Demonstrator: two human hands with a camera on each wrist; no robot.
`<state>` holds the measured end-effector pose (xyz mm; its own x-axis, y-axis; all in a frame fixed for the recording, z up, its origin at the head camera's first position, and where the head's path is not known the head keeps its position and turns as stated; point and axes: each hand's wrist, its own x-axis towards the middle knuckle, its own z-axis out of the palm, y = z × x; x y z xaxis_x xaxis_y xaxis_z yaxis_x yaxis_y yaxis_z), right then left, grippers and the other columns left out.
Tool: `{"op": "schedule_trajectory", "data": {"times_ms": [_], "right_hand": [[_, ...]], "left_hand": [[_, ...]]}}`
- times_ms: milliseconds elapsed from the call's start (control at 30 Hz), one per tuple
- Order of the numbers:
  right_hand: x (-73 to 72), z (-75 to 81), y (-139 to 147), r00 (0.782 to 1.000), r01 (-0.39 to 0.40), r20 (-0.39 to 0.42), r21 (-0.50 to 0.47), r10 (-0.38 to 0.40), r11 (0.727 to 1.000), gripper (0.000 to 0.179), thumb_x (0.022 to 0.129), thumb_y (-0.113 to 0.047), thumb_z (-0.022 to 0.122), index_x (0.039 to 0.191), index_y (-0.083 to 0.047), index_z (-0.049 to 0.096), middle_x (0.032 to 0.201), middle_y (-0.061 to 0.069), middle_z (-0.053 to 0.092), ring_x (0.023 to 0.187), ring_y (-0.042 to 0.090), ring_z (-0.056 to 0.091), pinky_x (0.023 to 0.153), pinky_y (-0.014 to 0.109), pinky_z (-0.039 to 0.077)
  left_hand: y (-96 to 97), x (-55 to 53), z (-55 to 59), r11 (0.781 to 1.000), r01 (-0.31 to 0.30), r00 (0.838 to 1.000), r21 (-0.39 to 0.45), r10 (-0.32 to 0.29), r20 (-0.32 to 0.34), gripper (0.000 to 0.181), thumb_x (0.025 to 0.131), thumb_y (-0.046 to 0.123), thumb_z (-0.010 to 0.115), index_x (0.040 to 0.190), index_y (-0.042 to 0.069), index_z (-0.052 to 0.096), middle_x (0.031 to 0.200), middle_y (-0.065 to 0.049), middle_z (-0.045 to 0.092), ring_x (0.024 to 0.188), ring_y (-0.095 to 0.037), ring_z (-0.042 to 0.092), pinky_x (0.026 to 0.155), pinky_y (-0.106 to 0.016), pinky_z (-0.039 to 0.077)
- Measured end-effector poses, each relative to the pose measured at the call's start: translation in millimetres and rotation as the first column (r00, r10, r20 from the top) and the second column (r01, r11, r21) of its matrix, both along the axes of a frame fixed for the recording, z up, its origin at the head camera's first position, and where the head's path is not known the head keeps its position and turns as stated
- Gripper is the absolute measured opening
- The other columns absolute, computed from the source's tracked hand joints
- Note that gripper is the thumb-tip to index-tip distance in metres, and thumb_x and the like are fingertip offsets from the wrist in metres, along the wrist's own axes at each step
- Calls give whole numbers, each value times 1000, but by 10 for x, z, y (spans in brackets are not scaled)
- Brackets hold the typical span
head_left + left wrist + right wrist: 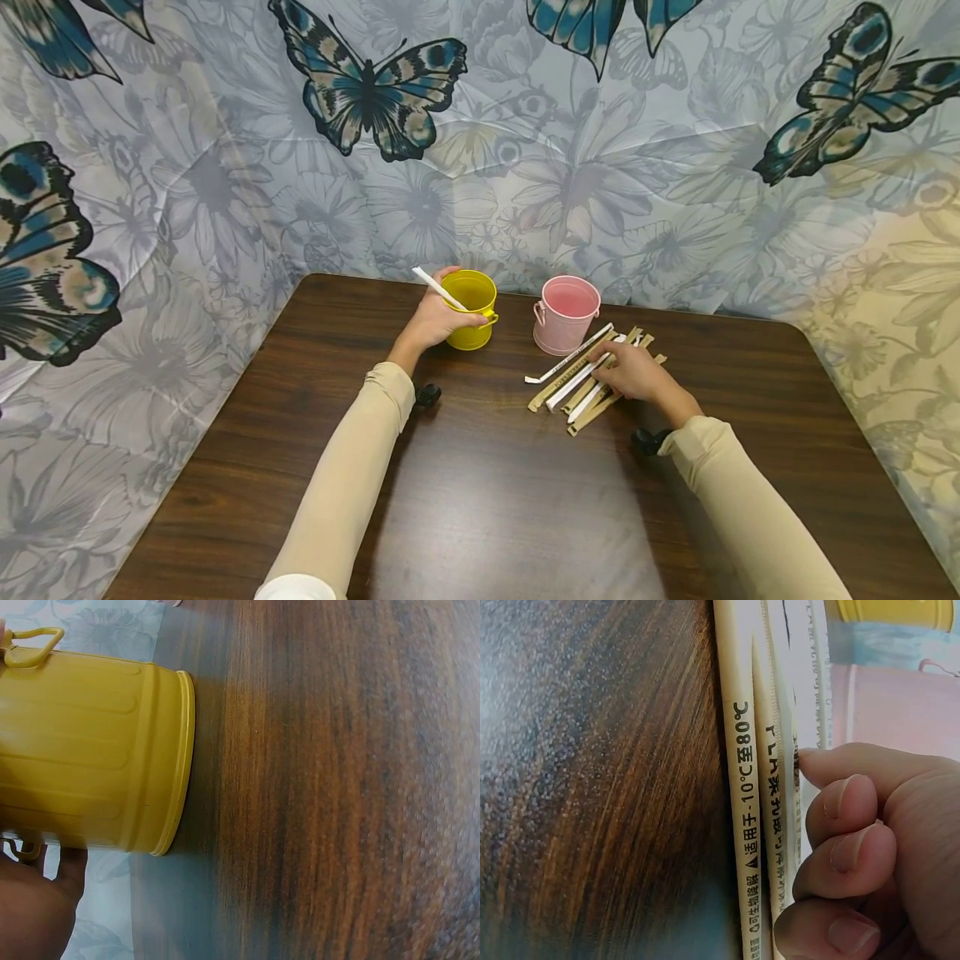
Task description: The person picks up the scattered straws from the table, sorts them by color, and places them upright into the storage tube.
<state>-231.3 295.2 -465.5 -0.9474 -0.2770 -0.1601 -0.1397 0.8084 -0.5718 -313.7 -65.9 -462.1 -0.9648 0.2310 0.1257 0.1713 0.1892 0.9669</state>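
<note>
Mid-frame were two hands [437,318], one yellow bucket [472,336], one pink bucket [564,332], one separate white straw [435,286] and wrapped straws [573,385] too overlapped to count; top and left, five butterflies [367,92]; below, one desk [495,517].

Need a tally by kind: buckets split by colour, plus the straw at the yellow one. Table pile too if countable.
Yellow bucket: 1
Pink bucket: 1
White straw at the yellow bucket: 1
Total: 3
Straw pile at the right hand: overlapping and partly covered, no firm count, so left out.
</note>
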Motion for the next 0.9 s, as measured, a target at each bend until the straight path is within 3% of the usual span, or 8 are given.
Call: {"op": "schedule_trajectory", "data": {"times_ms": [533, 900], "right_hand": [[-97, 73, -72, 988, -71, 143, 67, 61, 995, 16, 87, -8, 66, 102, -5, 67, 50, -5, 51, 45, 8, 50, 46, 23, 42], [-97, 103, -195, 976, -170, 163, 138, 147, 976, 11, 82, -9, 65, 92, -13, 67, 54, -5, 52, 45, 8, 51, 45, 20, 42]], "left_hand": [[3, 9, 16, 1000, 11, 1000, 15, -11, 8, 109, 71, 11, 93, 156, 10, 26, 144, -14, 52, 130, -31, 53, 112, -49, 45], [-5, 8, 10, 1000, 14, 1000, 16, -15, 20, 108, 71, 12, 93, 156, 11, 26, 146, -13, 52, 131, -30, 53, 113, -49, 45]]}}
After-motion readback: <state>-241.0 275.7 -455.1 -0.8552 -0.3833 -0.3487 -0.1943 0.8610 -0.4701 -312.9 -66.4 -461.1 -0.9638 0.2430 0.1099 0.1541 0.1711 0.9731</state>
